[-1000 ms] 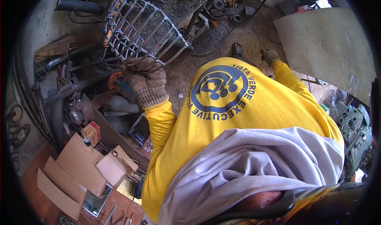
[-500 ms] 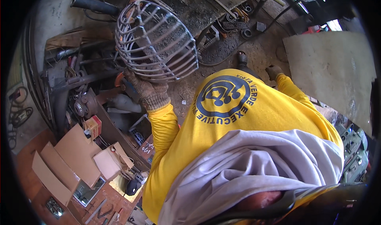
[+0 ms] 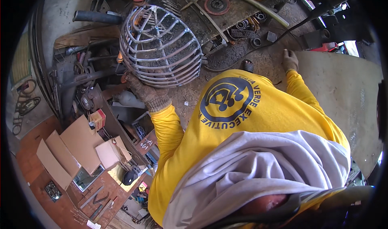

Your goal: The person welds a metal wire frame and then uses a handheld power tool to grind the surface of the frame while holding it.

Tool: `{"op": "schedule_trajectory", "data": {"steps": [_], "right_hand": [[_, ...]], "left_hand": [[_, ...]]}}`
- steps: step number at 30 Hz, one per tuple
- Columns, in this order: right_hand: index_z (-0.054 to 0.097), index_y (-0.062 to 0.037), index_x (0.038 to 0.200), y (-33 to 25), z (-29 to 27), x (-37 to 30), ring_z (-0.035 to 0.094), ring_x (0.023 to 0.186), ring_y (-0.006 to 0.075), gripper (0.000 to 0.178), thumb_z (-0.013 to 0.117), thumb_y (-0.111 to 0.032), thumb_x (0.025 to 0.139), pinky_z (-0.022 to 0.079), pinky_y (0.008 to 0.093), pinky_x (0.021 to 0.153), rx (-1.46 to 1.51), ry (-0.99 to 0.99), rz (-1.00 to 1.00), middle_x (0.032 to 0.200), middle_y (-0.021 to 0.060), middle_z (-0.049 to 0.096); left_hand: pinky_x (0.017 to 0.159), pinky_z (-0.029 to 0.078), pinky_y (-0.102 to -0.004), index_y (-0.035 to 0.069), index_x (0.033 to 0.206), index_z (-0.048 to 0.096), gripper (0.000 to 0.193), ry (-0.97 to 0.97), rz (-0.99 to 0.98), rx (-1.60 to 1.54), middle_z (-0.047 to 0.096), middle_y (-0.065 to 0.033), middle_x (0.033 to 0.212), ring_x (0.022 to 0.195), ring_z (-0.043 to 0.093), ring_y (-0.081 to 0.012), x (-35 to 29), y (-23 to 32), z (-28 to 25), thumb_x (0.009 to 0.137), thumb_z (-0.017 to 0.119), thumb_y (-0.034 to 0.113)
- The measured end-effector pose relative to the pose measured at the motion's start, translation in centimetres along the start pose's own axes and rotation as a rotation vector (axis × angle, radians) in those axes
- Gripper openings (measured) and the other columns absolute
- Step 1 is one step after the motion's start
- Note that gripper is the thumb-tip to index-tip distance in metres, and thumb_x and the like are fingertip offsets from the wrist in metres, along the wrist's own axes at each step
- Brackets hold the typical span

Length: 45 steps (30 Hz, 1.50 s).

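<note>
Long dark strips (image 3: 35, 63) stand at the far left beside a pale wall (image 3: 66, 15), and below them lies a brown table (image 3: 34, 142) with an open cardboard box (image 3: 83, 142) and several long hand tools (image 3: 92, 196) on it. A small red-and-tan box (image 3: 97, 119) sits just beyond the cardboard, while a black cylindrical handle (image 3: 97, 17) juts out higher up. Next comes the left hand (image 3: 151, 96), in a brown knitted glove, gripping the lower rim of a rounded cage (image 3: 161, 51) of welded metal rods; its fingertips are partly hidden among the bars. The cage is held up left of centre, in front of a dark, cluttered workbench (image 3: 238, 11) bearing round discs (image 3: 217, 5). In the middle, a yellow long-sleeved shirt (image 3: 258, 103) covers the person's body, with a grey cloth (image 3: 258, 160) draped in folds across it, and a sandalled foot (image 3: 248, 66) shows past the shirt. Farther right, the gloved right hand (image 3: 290, 60) is well apart from the cage, near the edge of a large flat sheet (image 3: 343, 95); how far its fingers are curled, I cannot tell
</note>
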State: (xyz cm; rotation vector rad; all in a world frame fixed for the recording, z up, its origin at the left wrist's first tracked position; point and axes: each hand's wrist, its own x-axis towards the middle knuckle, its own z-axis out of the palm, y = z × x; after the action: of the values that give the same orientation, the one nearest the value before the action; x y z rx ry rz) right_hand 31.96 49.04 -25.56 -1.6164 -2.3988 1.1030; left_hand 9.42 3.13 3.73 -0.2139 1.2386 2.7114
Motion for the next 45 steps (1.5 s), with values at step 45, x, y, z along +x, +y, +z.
{"op": "schedule_trajectory", "data": {"steps": [45], "right_hand": [[0.052,0.0055,0.124,-21.0,-13.4,9.3,0.058,0.111,0.0370,0.056,0.057,-0.041,0.093,0.044,0.0391,0.095,0.631,0.900,-0.393,0.123,0.0252,0.060]], "left_hand": [[0.099,0.049,-0.0421,0.012,0.126,0.058,0.059,0.336,0.215,-0.140,0.062,-0.0074,0.126,0.112,0.059,-0.0250,-5.9,-4.6,-10.0,0.087,0.063,0.055]]}}
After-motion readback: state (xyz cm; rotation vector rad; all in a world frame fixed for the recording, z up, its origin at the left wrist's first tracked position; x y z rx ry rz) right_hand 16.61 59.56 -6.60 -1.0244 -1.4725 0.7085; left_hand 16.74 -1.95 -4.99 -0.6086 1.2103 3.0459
